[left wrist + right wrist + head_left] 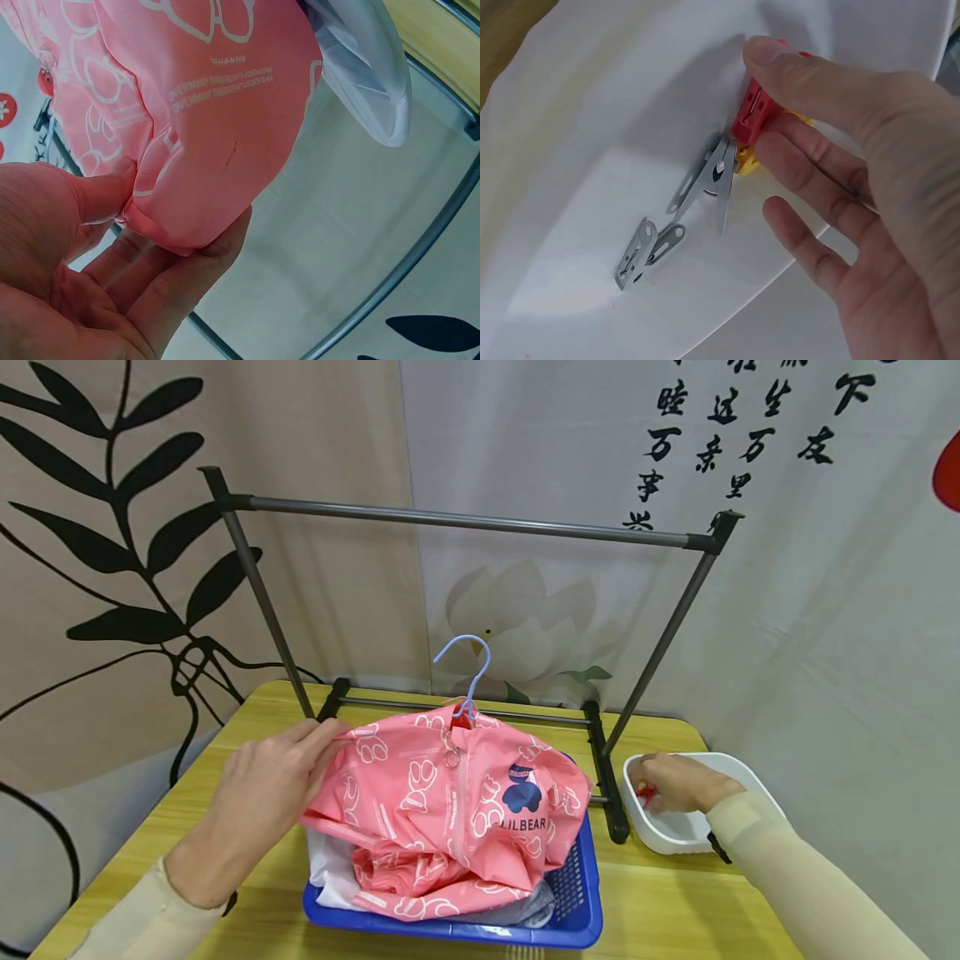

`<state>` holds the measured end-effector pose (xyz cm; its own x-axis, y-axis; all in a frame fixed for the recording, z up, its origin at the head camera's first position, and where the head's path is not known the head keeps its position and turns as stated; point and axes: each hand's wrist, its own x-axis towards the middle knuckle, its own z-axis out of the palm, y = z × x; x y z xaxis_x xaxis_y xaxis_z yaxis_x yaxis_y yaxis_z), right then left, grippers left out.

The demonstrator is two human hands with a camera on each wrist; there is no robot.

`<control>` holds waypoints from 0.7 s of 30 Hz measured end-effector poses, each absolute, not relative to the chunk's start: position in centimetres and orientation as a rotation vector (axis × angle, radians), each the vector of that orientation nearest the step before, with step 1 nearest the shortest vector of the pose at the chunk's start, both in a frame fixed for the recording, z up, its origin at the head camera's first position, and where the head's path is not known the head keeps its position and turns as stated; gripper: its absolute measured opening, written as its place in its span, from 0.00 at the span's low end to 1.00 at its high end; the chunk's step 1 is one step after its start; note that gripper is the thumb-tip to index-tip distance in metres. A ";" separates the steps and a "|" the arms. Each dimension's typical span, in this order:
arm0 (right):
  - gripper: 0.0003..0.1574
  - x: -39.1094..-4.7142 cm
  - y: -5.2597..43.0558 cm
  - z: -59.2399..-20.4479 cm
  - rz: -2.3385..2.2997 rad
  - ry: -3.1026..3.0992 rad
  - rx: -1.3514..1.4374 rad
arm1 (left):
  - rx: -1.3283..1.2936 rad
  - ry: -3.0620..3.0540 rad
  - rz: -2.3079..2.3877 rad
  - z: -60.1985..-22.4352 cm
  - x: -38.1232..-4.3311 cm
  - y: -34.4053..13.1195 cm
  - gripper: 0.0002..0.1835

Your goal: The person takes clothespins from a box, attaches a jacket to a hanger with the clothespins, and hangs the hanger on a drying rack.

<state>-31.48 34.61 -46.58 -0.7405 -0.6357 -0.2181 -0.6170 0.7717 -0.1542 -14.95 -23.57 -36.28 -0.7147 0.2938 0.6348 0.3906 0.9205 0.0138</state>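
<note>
A pink jacket [420, 785] with white bear outlines is on a light-blue hanger [481, 675], whose hook stands up at the collar. The jacket lies over the blue basket [588, 893]. My left hand [262, 785] pinches the jacket's left-side edge between thumb and fingers, as the left wrist view also shows. Inside the white tub [738, 767], my right hand [675, 779] pinches a red clothespin [751, 112] between thumb and fingers. A yellow clothespin [746, 160] is partly hidden behind it. Grey clothespins [711, 176] lie beside it on the tub's floor.
A grey-black rack stands behind the basket, its top bar [465, 518] crossing above and its base foot [611, 785] between basket and tub. White and grey cloth [330, 864] lies in the basket under the jacket. Behind the wooden table [262, 727] hangs a printed curtain.
</note>
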 end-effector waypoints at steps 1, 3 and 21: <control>0.20 -31.5 34.6 -46.6 -0.102 2.710 -0.975 | -0.487 -2.415 -0.192 -36.3 -15.0 -23.6 0.21; 0.20 -31.6 34.6 -46.7 -0.097 2.710 -0.973 | -0.491 -2.413 -0.193 -36.3 -15.0 -23.5 0.21; 0.15 -31.4 35.0 -47.0 -0.072 2.787 -0.991 | -0.501 -2.376 -0.243 -36.3 -15.2 -23.0 0.17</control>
